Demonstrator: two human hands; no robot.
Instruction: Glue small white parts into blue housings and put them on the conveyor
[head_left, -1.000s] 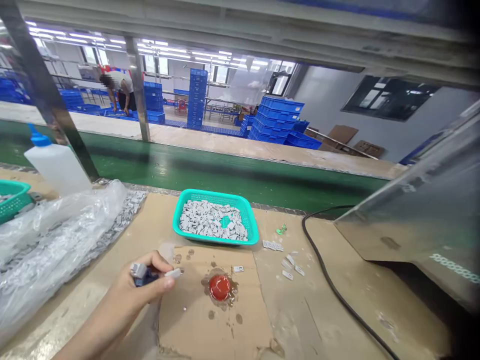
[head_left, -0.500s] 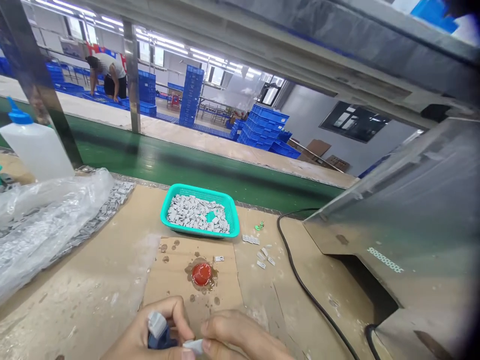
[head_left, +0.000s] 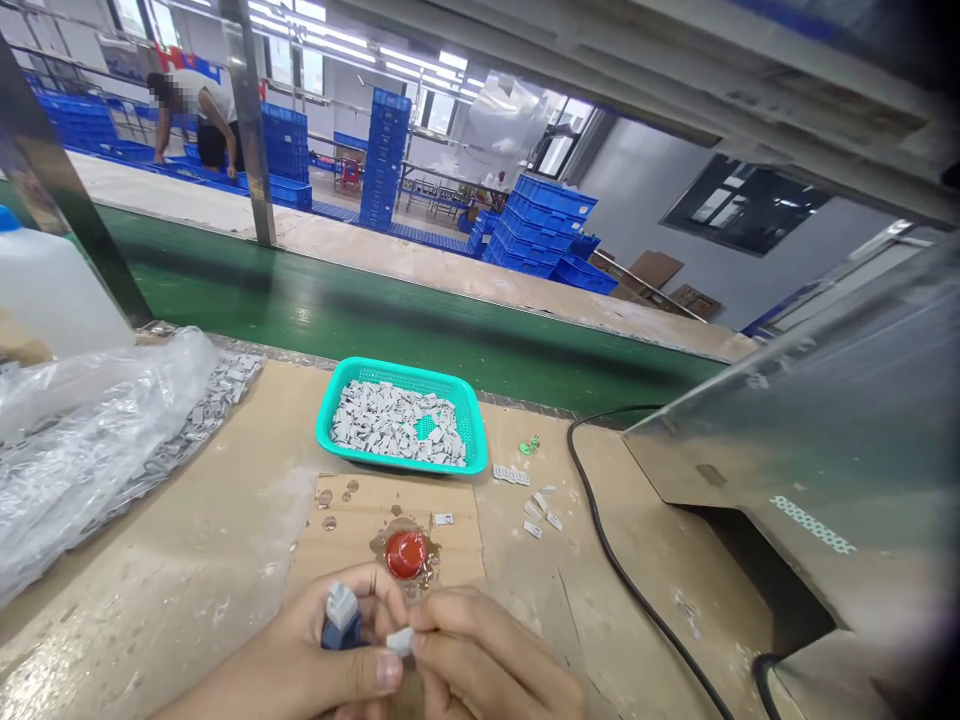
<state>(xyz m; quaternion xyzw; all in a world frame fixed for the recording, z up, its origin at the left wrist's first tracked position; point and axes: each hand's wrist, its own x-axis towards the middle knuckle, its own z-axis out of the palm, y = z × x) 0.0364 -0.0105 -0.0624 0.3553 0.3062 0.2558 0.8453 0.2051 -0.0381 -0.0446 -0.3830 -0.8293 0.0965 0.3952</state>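
My left hand (head_left: pixel 300 655) is closed around a dark blue object (head_left: pixel 339 634) with a light grey block (head_left: pixel 343 604) standing up from it; its exact kind is hidden by the fingers. Between my left thumb and the fingertips of my right hand (head_left: pixel 495 645) is a small light grey plastic piece (head_left: pixel 400 641), pinched by both hands. Just beyond my fingers, a red dish (head_left: pixel 406 555) of wet liquid sits on a stained cardboard sheet (head_left: pixel 345 535). One small grey part (head_left: pixel 444 519) lies beside it.
A turquoise basket (head_left: pixel 405 464) holds many grey parts. Loose pieces (head_left: pixel 534 531) and a green item (head_left: pixel 529 445) lie to its right, near a black cable (head_left: pixel 600 530). Plastic sheeting (head_left: pixel 112 440) and a white bottle (head_left: pixel 60 290) are left. A green conveyor (head_left: pixel 337 310) runs behind; a person bends over blue crates.
Both hands have moved up in view, still together on the small grey piece. The blue object with its grey block shows higher and more to the right. The camera view has shifted slightly.
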